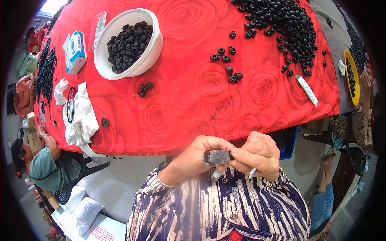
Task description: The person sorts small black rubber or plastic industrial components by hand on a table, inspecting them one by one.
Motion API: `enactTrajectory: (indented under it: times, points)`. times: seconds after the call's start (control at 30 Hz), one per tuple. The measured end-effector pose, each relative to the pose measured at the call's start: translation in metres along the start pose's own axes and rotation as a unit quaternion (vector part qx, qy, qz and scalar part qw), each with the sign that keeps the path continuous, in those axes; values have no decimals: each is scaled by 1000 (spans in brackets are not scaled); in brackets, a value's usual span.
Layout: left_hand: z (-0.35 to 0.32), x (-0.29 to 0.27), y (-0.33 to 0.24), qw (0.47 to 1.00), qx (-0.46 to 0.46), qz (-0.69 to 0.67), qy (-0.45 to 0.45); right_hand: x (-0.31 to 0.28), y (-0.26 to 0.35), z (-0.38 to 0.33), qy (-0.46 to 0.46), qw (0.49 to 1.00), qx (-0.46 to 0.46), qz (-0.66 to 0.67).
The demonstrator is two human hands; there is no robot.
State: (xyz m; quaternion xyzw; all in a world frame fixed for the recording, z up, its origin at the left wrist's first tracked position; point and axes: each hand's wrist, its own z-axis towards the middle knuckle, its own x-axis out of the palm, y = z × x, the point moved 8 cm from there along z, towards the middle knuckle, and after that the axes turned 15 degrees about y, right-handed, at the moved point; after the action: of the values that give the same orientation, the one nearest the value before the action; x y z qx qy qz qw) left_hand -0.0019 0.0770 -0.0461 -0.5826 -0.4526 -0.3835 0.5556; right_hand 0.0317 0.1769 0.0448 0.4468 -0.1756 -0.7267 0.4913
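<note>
Nearest us: patterned shirt front (pixel 181 205), with both hands working above it, just off the near edge of the red rose-print tablecloth (pixel 177 120). Left hand (pixel 191 157) grasps one grey-faced dark piece (pixel 219 157); right hand (pixel 258 154) pinches its right end between thumb and fingers. One silver-coloured metal end (pixel 252 173) shows at the right hand; what it belongs to, we cannot tell.

Step in hand, we judge: close two-handed handling of that piece. Any next move would call for a steady left hold and small right-finger motions.

Counts: one white bowl (pixel 157 48), its dark round pieces (pixel 130 46) too packed to count; one large heap (pixel 289 30), likewise uncountable. Loose round pieces mid-cloth: one alone (pixel 232 34), then a group of four (pixel 221 51); nearer us, about three (pixel 233 79); below the bowl, about three (pixel 148 85). One tissue box (pixel 75 52); one yellow plate (pixel 356 98).
</note>
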Motion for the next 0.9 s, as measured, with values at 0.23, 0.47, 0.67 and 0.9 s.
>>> enactTrajectory:
  times: [0.23, 0.47, 0.67, 0.9]
  points:
    - [-7, -2, -7, 991, 43, 84, -99, 1, 0, -2, 0, 999, 3, -37]
    - [-9, 0, -18, 988, 55, 119, -79, 3, -20, -3, 42, 990, 122, 48]
    - [-8, 4, -25, 972, 43, 207, -102, 7, -37, -8, 75, 960, 219, 155]
    - [-5, 5, -29, 961, 27, 255, -103, 9, -41, -10, 79, 961, 239, 113]
